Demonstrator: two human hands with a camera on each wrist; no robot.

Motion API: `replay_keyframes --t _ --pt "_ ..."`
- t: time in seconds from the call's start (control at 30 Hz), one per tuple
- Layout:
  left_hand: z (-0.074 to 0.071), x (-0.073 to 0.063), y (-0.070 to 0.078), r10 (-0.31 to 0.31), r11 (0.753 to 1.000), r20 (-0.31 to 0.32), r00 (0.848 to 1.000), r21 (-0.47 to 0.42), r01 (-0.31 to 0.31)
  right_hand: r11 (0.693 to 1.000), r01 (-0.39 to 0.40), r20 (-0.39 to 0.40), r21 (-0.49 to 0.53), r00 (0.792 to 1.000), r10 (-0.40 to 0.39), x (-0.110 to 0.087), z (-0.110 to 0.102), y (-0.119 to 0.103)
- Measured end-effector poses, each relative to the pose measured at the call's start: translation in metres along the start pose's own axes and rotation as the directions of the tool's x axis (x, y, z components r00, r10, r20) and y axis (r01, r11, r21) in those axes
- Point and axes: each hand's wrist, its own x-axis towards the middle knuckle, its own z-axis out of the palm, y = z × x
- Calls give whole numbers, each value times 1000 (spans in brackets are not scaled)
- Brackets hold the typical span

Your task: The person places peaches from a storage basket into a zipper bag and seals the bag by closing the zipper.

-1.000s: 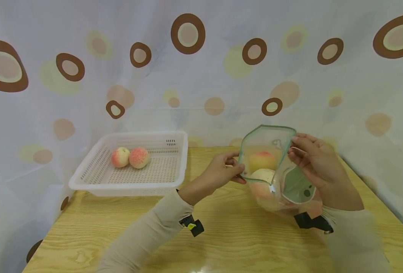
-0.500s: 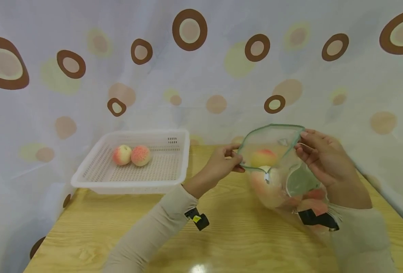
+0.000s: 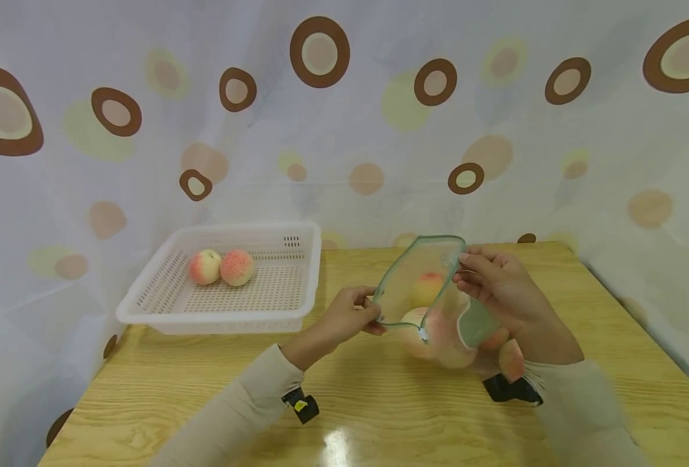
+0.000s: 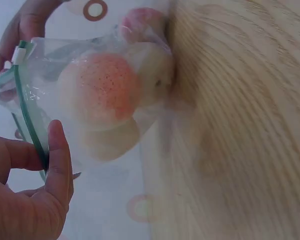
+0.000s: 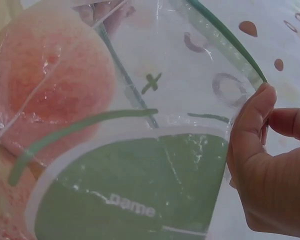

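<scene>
Zip bag (image 3: 449,305): how would you expect it to handle?

Limp and slippery, I'd guess, being thin clear film. It probably sags wherever the peaches (image 4: 107,90) inside weigh on it, and they seem firm enough to roll about.

Where would you hold it, then?

By the green rim (image 4: 30,117), which looks like the stiffest part. Both hands have it: the left hand (image 3: 346,316) pinches one side between thumb and fingers, and the right hand (image 3: 505,285) pinches the opposite corner. The mouth gapes between them.

And the arms?

They reach in from either side, fingertips facing each other across the opening.

What's around it?

The table (image 3: 379,415) lies below; I can't tell whether the whole base rests on it. Off to the left stands a white basket (image 3: 216,318) with two loose peaches (image 3: 237,268) touching inside.
</scene>
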Motion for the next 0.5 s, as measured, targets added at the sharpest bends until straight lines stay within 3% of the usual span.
replay_keyframes --t 0.17,0.3,0.5 --pt "-14 -12 -28 -64 996 8 998 68 63 987 -111 0 -117 994 111 10 16 23" --pt "-20 -18 -49 -98 985 49 994 144 90 968 -180 26 -175 982 187 17 26 45" --pt "-21 -20 -56 -104 977 106 989 196 81 945 -230 48 -232 968 248 21 37 68"
